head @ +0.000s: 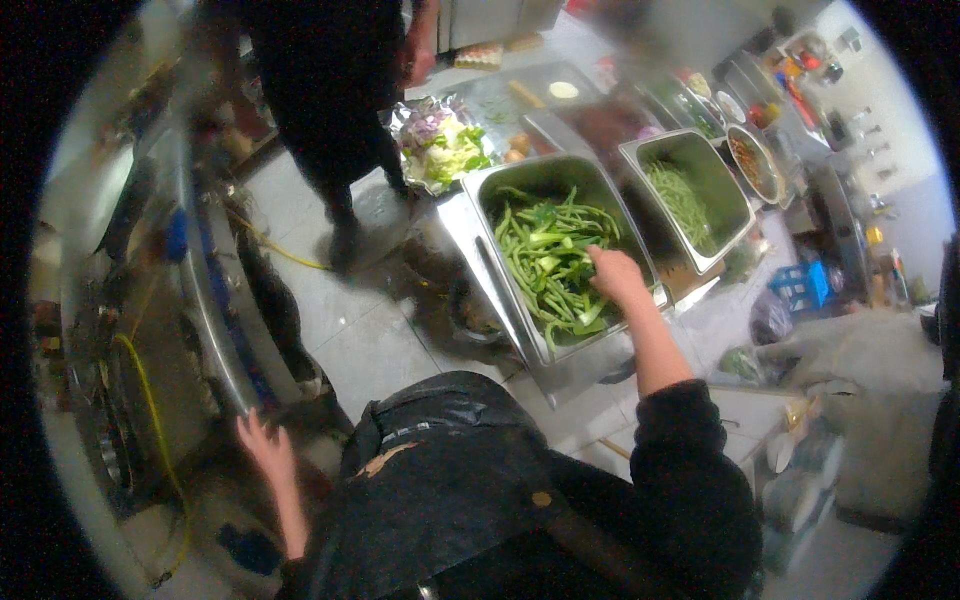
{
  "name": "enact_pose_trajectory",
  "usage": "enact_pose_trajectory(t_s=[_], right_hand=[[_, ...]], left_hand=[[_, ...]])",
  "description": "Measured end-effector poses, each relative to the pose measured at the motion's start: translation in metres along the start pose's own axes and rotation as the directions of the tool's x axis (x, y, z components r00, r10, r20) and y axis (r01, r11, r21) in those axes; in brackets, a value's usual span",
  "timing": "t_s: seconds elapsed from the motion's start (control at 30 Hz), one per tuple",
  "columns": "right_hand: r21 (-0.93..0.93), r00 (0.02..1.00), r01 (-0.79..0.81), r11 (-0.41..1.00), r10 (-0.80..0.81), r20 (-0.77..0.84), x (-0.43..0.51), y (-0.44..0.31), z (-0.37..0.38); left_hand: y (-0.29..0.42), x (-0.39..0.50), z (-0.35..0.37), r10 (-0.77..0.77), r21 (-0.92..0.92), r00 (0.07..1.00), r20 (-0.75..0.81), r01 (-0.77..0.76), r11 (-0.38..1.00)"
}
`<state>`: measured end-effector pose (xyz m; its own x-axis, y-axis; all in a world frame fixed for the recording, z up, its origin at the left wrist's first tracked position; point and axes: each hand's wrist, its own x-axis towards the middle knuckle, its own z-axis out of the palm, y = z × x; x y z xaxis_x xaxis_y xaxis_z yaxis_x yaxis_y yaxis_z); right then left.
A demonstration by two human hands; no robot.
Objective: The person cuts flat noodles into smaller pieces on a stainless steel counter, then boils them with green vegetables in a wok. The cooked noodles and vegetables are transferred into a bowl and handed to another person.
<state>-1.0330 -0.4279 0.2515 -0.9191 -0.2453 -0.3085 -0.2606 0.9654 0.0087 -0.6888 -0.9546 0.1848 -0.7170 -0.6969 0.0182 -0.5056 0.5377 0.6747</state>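
Note:
My right hand (616, 276) reaches into a deep steel pan (551, 361) at its right side, fingers curled at the green beans (551, 251) and cut leafy stalks inside. Whether anything is between those fingers is hidden. Low on the left, my left hand (264, 442) has its fingers apart beside the curved steel rim (217, 337) of a counter and holds nothing. To the right of the first pan stands a second steel pan (739, 236) with paler green beans (679, 206). A foil-lined heap of cut lettuce and purple leaves (446, 150) lies behind the first pan.
A person in dark clothes (330, 90) stands beyond the counter gap. Eggs (517, 146) lie behind the pan. A bowl of brown food (750, 163), a blue plastic basket (801, 285) and bagged greens (741, 362) are on the right. A yellow hose (150, 390) hangs at left.

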Motion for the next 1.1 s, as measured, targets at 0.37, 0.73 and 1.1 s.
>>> enact_pose_trajectory(t_s=[0.37,0.73,1.1], right_hand=[[0.947,0.983,-0.040,0.318,0.182,-0.019,-0.012,0.061,-0.043],[0.977,0.917,0.188,-0.103,0.375,-0.137,-0.004,0.008,-0.097],[0.950,0.975,-0.041,0.308,-0.194,0.105,0.163,-0.376,-0.125]], left_hand=[[0.007,-0.004,-0.009,-0.053,0.040,0.997,-0.056,0.055,0.998],[-0.017,0.054,-0.035,-0.036,0.234,0.994,-0.102,0.059,0.971],[-0.075,0.153,-0.094,0.145,-0.040,0.954,-0.264,-0.161,0.986]])
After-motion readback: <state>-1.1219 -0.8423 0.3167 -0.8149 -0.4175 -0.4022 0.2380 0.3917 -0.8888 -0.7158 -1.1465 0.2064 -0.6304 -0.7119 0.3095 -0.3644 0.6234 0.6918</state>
